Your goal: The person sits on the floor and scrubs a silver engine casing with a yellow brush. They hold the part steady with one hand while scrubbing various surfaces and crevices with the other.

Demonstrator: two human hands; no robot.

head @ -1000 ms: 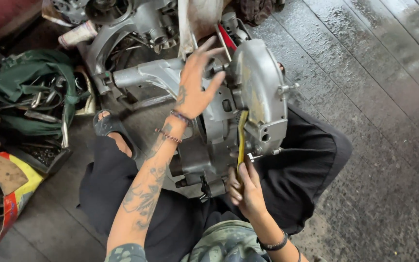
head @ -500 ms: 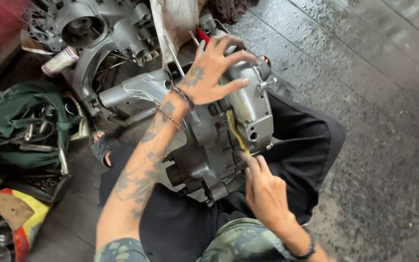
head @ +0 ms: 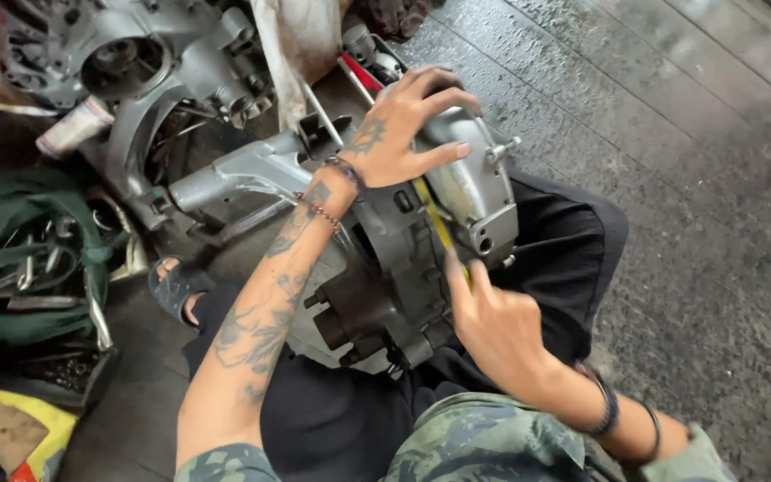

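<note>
Floor (head: pixel 671 134) wet planks | left hand (head: pixel 399 125) splayed on engine case (head: pixel 403 241) (grey) | right hand (head: pixel 493 326) grip unclear

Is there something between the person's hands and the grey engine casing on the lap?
Nothing visible. The left hand lies spread directly on the engine casing top. The right hand touches its near edge, by a yellow strip in the seam.

Floor (head: pixel 689 178): dark grey planks, worn and glossy under daylight at the right. Left edge: green tool bag (head: pixel 11 259) with metal tools. Top left corner: grey engine casing (head: pixel 127 62). Bottom left corner: yellow scrap (head: pixel 42 424).
</note>
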